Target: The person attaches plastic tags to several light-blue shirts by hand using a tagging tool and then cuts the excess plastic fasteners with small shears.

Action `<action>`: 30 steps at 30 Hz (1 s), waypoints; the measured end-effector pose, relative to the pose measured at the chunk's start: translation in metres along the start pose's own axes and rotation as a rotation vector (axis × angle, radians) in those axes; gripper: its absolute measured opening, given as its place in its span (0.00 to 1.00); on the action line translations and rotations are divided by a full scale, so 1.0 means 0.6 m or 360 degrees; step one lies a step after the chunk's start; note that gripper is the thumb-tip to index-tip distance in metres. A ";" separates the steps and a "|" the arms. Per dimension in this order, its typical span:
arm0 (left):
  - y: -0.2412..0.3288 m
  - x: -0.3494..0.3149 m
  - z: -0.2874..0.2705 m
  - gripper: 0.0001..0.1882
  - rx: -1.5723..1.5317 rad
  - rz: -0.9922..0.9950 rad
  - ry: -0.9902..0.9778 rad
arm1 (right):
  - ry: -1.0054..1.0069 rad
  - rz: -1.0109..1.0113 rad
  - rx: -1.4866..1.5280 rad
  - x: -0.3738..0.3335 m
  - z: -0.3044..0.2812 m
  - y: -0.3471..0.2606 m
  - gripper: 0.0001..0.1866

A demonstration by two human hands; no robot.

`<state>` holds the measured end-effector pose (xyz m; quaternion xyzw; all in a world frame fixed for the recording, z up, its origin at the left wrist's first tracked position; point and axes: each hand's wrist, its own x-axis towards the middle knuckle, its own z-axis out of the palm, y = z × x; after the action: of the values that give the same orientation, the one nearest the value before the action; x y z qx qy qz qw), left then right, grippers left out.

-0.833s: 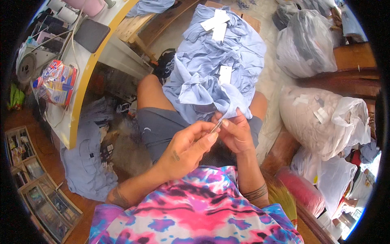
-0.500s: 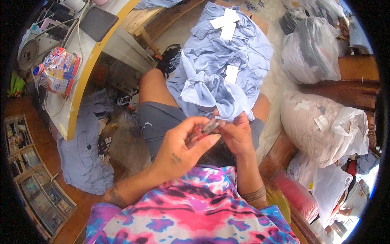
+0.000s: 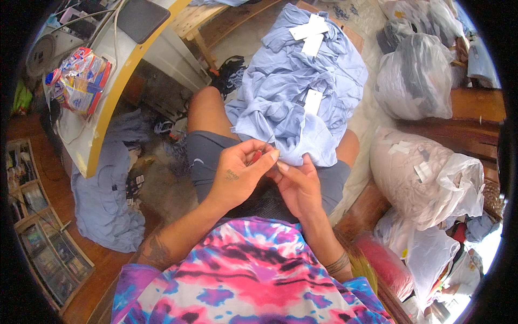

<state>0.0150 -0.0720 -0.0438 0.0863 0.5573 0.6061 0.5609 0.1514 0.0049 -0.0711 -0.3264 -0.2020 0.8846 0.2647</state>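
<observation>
Lying crumpled between the knees [image 3: 206, 105], pale-blue cloth [image 3: 341, 75] heaps in folds. At its near edge, the right hand [image 3: 299, 189] has a narrow grip, whether on fabric I cannot tell; the left hand [image 3: 236, 177] is just beside. White tags [image 3: 313, 101] lie on top. A red object [image 3: 257, 157], mostly hidden, sits in the left grip.
</observation>
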 end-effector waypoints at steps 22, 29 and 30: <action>0.009 0.046 -0.019 0.14 0.0863 0.0704 0.0249 | 0.0133 0.0490 0.0128 0.093 -0.016 -0.029 0.13; 0.153 0.167 0.046 0.12 0.0442 0.0962 0.0072 | -0.0037 -0.0614 -0.0072 0.154 0.087 -0.159 0.09; 0.184 0.159 0.065 0.12 0.0231 0.0930 -0.0040 | -0.0117 -0.0809 -0.0082 0.141 0.115 -0.175 0.12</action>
<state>-0.0548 0.0521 0.0058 0.2905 0.5437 0.6993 0.3618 0.0847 0.1243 -0.0065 -0.2396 -0.3096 0.7955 0.4626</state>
